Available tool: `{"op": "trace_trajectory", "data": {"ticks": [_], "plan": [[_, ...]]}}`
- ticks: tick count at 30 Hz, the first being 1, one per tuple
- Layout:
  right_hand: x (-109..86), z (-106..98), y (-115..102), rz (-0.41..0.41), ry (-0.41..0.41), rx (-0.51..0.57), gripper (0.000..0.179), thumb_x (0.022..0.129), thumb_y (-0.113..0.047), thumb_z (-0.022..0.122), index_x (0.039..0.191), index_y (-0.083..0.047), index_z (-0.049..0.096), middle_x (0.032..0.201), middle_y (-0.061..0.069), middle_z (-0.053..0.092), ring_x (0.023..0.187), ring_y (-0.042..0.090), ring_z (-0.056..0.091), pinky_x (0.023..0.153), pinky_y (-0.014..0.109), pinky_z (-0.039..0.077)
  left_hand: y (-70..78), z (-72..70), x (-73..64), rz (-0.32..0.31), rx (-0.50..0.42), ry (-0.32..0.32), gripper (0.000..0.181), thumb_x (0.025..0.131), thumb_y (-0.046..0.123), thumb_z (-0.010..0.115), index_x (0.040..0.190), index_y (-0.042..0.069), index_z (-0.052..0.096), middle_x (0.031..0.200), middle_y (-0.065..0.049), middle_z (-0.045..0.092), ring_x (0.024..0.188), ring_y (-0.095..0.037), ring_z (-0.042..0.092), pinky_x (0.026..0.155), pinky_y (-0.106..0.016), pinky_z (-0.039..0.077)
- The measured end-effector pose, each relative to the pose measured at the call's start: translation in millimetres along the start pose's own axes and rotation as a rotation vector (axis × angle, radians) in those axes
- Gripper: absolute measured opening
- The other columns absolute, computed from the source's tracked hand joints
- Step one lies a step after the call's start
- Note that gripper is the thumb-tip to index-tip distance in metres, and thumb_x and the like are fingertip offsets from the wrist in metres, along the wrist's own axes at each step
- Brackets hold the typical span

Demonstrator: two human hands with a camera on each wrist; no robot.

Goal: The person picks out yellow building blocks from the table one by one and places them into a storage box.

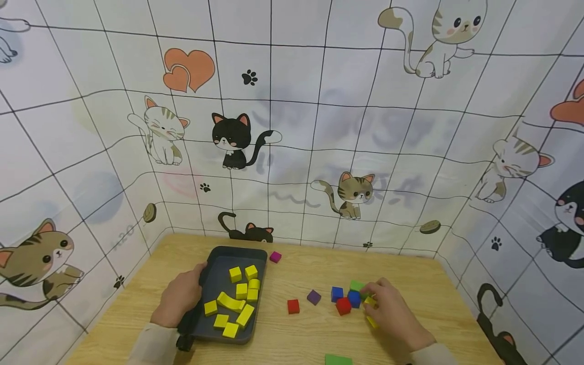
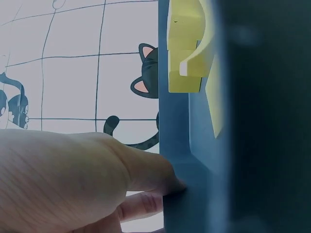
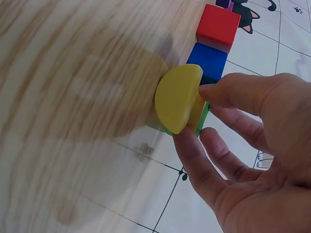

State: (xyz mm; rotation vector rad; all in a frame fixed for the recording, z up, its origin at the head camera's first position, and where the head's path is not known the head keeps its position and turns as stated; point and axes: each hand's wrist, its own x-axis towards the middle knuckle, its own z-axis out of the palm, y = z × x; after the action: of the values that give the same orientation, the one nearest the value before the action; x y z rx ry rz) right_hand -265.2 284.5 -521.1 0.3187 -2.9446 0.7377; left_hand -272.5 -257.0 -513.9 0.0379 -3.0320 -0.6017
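Note:
My left hand (image 1: 181,296) grips the left rim of a dark grey rectangular pan (image 1: 214,276); in the left wrist view the thumb presses on its inside wall. Several yellow blocks (image 1: 230,330) lie in the pan, among them cubes, an oblong and an arched piece (image 1: 230,302). On the right, my right hand (image 1: 392,312) pinches a yellow half-round block (image 3: 176,99) between thumb and fingers, with its flat side toward the palm. Close beside those fingers are blue cubes (image 1: 337,294), a red cube (image 1: 343,306) and a green block (image 1: 356,287), partly hidden by the hand.
Between pan and right hand lie a red cube (image 1: 293,306) and a purple cube (image 1: 314,297). A magenta cube (image 1: 276,257) sits by the pan's far right corner. Another green block (image 1: 338,360) is at the near edge. A cat-print curtain (image 1: 292,152) surrounds the wooden table (image 1: 310,339).

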Motion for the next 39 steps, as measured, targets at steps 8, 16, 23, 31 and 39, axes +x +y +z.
{"op": "trace_trajectory", "data": {"ticks": [8,16,23,31,39], "plan": [[2.8,2,2,0.042,-0.011,0.004,0.025,0.09,0.003,0.092,0.105,-0.012,0.08,0.103,0.005,0.064,0.088,0.013,0.06,0.075,0.025,0.055,-0.1,-0.9,0.4,0.009,-0.022,-0.011,0.064,0.105,-0.002,0.064,0.168,-0.005,0.052,0.132,-0.031,0.08,0.08,-0.025,0.063,0.073,-0.046,0.058],[3.0,3,2,0.037,-0.011,-0.004,0.023,0.09,0.002,0.093,0.103,-0.013,0.082,0.095,0.0,0.065,0.084,0.011,0.059,0.072,0.023,0.054,-5.0,-1.0,1.1,0.003,-0.082,-0.018,0.064,0.105,-0.001,0.061,0.168,-0.003,0.053,0.094,-0.015,0.075,0.071,-0.024,0.057,0.064,-0.038,0.046],[4.8,2,-2,0.03,0.0,-0.01,0.022,0.091,0.001,0.093,0.105,-0.013,0.083,0.097,0.0,0.071,0.085,0.009,0.063,0.074,0.024,0.057,-6.7,-2.3,0.2,0.014,-0.105,-0.026,0.063,0.107,-0.001,0.061,0.169,-0.003,0.052,0.08,-0.006,0.063,0.066,-0.022,0.053,0.062,-0.035,0.042],[11.5,-4,-24,-0.011,0.034,-0.024,0.022,0.091,0.002,0.091,0.107,-0.011,0.083,0.104,0.002,0.074,0.089,0.01,0.069,0.08,0.031,0.065,-8.1,-2.9,1.1,0.003,-0.109,-0.042,0.063,0.108,0.0,0.061,0.17,-0.003,0.05,0.081,-0.006,0.064,0.066,-0.022,0.054,0.063,-0.035,0.043],[28.0,3,-59,-0.1,0.047,-0.002,0.025,0.092,0.002,0.094,0.112,-0.01,0.083,0.103,0.001,0.071,0.087,0.01,0.068,0.079,0.028,0.064,-10.1,-2.8,2.8,-0.001,-0.108,-0.044,0.064,0.108,0.0,0.06,0.171,-0.001,0.051,0.086,-0.009,0.068,0.067,-0.023,0.054,0.062,-0.036,0.043]]}}
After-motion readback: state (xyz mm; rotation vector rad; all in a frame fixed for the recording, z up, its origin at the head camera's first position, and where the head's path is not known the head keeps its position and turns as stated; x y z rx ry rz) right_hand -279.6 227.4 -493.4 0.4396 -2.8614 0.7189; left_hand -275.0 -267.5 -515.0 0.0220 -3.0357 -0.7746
